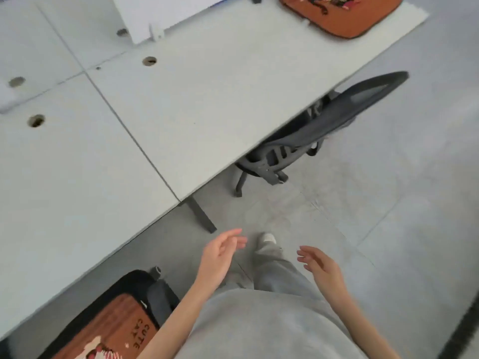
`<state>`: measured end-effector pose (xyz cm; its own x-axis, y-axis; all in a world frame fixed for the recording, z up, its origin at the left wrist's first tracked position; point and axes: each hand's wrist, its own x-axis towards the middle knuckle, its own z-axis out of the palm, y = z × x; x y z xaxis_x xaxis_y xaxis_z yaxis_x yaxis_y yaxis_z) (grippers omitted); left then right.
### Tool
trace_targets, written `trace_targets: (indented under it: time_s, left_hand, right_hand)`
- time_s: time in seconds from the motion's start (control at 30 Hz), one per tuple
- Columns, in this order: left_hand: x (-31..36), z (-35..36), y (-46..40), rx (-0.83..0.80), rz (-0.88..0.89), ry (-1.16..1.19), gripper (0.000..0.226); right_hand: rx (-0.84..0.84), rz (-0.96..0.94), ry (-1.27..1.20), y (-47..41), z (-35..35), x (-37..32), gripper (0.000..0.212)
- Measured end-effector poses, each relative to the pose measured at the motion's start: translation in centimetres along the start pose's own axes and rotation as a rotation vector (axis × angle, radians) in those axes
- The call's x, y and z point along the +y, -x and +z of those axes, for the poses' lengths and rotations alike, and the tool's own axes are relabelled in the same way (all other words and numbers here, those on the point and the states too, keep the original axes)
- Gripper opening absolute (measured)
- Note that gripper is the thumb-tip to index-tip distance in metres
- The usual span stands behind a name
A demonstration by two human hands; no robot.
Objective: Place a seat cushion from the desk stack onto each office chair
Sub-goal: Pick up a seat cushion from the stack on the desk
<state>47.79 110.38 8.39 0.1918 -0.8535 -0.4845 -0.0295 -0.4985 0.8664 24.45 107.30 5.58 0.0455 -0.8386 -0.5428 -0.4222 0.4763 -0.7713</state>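
At upper right, an orange fabric seat cushion [342, 15] awaits on the white desk [181, 112]; both empty, loose-fingered hands, left hand [220, 257] and right hand [324, 270], should probably lift it by opposite edges for the grey mesh office chair [324, 128].

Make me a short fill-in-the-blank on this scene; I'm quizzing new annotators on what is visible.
1. The cushion at the top lies on the ____.
2. The near chair already carries a ____.
3. The far chair is pushed partly under the ____.
4. The left hand and right hand both hold ____.

Missing words: desk; cushion; desk; nothing
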Motion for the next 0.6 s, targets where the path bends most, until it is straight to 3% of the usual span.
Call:
trace_targets:
  time_s: [0.13, 0.27, 0.43, 0.6]
  left_hand:
    - [5.6, 8.3, -5.3, -0.245, 0.100, -0.102, 0.022]
    - [9.6, 17.9, -9.9, -0.413, 0.161, -0.177, 0.023]
    - [11.6, 28.7, -14.8, -0.478, 0.124, -0.258, 0.024]
    - [13.5, 34.3, -18.1, -0.422, 0.056, -0.276, 0.022]
  right_hand:
    - [0.271, 0.109, -0.216, 1.2, -6.0, 3.9, 0.028]
    - [0.398, 0.186, -0.361, 0.4, -12.2, 6.7, 0.035]
    - [0.448, 0.219, -0.404, -4.6, -23.2, 7.3, 0.027]
    - [0.463, 0.068, -0.386, -12.0, -33.1, 2.1, 0.028]
